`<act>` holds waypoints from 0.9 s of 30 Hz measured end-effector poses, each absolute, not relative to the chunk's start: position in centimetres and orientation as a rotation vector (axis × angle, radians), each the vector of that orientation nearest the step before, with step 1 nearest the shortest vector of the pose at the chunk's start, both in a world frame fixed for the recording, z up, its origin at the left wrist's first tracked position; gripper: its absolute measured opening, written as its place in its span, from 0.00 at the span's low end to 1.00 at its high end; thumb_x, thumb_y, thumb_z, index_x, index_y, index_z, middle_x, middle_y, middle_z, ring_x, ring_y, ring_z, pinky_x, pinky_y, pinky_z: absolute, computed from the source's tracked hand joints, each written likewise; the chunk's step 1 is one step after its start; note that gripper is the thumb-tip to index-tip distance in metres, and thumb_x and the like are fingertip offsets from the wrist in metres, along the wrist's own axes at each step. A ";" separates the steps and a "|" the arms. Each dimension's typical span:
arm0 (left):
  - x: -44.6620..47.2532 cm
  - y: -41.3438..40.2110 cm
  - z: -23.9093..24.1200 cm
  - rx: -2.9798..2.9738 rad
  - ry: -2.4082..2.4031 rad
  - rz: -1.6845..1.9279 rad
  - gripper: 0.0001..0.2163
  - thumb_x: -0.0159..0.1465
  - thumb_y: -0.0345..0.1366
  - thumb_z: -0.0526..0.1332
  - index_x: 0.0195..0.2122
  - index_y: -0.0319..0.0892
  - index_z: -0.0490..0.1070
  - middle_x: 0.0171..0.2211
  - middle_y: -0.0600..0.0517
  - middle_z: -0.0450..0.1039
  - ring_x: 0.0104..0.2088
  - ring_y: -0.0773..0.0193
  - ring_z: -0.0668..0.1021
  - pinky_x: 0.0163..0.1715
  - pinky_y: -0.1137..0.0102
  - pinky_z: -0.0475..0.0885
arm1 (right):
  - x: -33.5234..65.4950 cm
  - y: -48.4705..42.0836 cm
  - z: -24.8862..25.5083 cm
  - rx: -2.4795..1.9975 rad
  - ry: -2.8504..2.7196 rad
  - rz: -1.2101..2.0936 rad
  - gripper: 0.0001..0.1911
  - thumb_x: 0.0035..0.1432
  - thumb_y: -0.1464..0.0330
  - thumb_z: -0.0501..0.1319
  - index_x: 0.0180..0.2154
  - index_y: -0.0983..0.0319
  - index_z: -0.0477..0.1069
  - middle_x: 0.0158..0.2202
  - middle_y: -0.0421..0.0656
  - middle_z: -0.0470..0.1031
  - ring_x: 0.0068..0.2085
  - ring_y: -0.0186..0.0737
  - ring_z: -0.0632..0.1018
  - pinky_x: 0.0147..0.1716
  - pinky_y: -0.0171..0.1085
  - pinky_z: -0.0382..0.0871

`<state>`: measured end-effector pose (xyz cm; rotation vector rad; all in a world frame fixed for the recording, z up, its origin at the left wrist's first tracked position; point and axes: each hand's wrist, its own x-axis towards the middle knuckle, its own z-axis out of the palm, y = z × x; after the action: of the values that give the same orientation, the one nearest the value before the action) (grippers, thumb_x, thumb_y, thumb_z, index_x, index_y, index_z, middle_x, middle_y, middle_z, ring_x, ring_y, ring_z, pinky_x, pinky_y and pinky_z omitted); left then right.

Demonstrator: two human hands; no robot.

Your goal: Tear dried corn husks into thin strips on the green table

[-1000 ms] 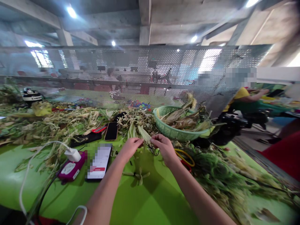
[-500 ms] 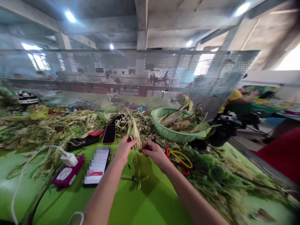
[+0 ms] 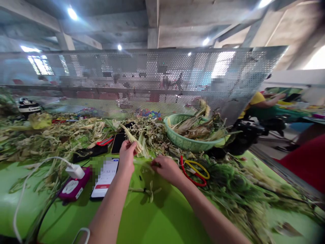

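Note:
My left hand [image 3: 127, 154] is closed on a pale green husked stalk [image 3: 133, 138] and lifts it up and to the left over the green table [image 3: 152, 217]. Just right of it, low over the table, my right hand [image 3: 165, 167] pinches a thin green strip [image 3: 145, 162] that runs back toward the stalk. A small plant scrap [image 3: 148, 192] lies on the table below both hands. Red and yellow loops [image 3: 194, 169] lie right beside my right hand.
A green basket [image 3: 186, 142] of husks stands behind my right hand. Dry husks [image 3: 58, 135] cover the table's far left; green stalks [image 3: 241, 189] pile at right. Two phones [image 3: 105, 177] [image 3: 118, 142] and a purple charger [image 3: 72, 188] with white cable lie left. A perforated metal screen [image 3: 152, 78] backs the table; a person [image 3: 264, 105] sits right.
My left hand has raised the stalk and swung it left, while my right hand has dropped toward the table, drawing a strip away from it. The camera shifted slightly.

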<state>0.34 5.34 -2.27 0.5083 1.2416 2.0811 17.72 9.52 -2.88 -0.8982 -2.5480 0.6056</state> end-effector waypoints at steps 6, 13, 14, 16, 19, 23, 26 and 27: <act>0.1 5.3 -1.9 0.411 1.234 2.143 0.18 0.43 0.40 0.69 0.32 0.42 0.66 0.25 0.57 0.71 0.23 0.71 0.72 0.25 0.75 0.64 | 17.2 9.3 -2.9 -0.786 -2.584 0.374 0.15 0.55 0.68 0.60 0.46 0.56 0.74 0.51 0.46 0.72 0.51 0.45 0.70 0.49 0.41 0.62; 0.1 5.2 -1.8 0.357 1.193 2.127 0.18 0.42 0.39 0.70 0.30 0.41 0.66 0.23 0.57 0.70 0.22 0.72 0.71 0.24 0.76 0.63 | 16.8 9.7 -3.8 -0.780 -2.584 0.371 0.21 0.55 0.66 0.61 0.51 0.59 0.70 0.53 0.47 0.71 0.54 0.49 0.67 0.53 0.47 0.60; 0.0 5.2 -1.8 0.354 1.196 2.129 0.17 0.42 0.39 0.70 0.31 0.40 0.66 0.23 0.57 0.70 0.22 0.72 0.71 0.23 0.76 0.62 | 17.0 10.0 -3.7 -0.776 -2.517 0.416 0.20 0.55 0.67 0.61 0.51 0.60 0.70 0.53 0.48 0.71 0.53 0.49 0.68 0.53 0.47 0.60; 0.0 5.3 -1.9 0.349 1.209 2.131 0.17 0.43 0.39 0.69 0.31 0.40 0.66 0.24 0.56 0.71 0.23 0.72 0.71 0.23 0.76 0.62 | 17.3 10.5 -3.4 -0.755 -2.353 0.555 0.19 0.54 0.68 0.61 0.49 0.61 0.72 0.51 0.49 0.72 0.53 0.48 0.69 0.54 0.47 0.59; -0.1 5.3 -2.0 0.352 1.228 2.122 0.16 0.43 0.39 0.68 0.32 0.40 0.67 0.24 0.56 0.71 0.22 0.72 0.71 0.23 0.76 0.62 | 17.8 11.0 -2.9 -0.761 -2.034 1.000 0.18 0.54 0.64 0.61 0.48 0.60 0.73 0.49 0.47 0.74 0.51 0.47 0.71 0.52 0.46 0.62; 0.2 5.2 -1.8 0.393 1.241 2.049 0.17 0.43 0.39 0.68 0.31 0.40 0.67 0.23 0.56 0.70 0.22 0.72 0.71 0.23 0.76 0.62 | 18.1 11.2 -2.5 -0.763 -1.588 1.529 0.19 0.51 0.62 0.64 0.45 0.60 0.74 0.44 0.44 0.77 0.45 0.42 0.75 0.47 0.40 0.66; 0.5 5.1 -1.8 0.463 1.282 1.967 0.17 0.44 0.39 0.68 0.33 0.40 0.67 0.25 0.55 0.70 0.23 0.70 0.71 0.23 0.75 0.62 | 18.2 11.4 -2.6 -0.794 -1.400 1.583 0.17 0.44 0.65 0.69 0.39 0.62 0.76 0.38 0.43 0.78 0.38 0.38 0.76 0.43 0.36 0.66; 0.6 5.1 -1.9 0.497 1.310 1.935 0.17 0.45 0.39 0.67 0.34 0.40 0.67 0.26 0.55 0.71 0.23 0.70 0.72 0.23 0.75 0.63 | 18.2 11.5 -2.7 -0.817 -1.352 1.569 0.16 0.41 0.66 0.70 0.36 0.62 0.76 0.34 0.42 0.78 0.35 0.36 0.75 0.40 0.35 0.67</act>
<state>0.61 5.07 -1.91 0.4965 1.3096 1.9345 18.21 11.46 -2.71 -0.8171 -1.3522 1.5686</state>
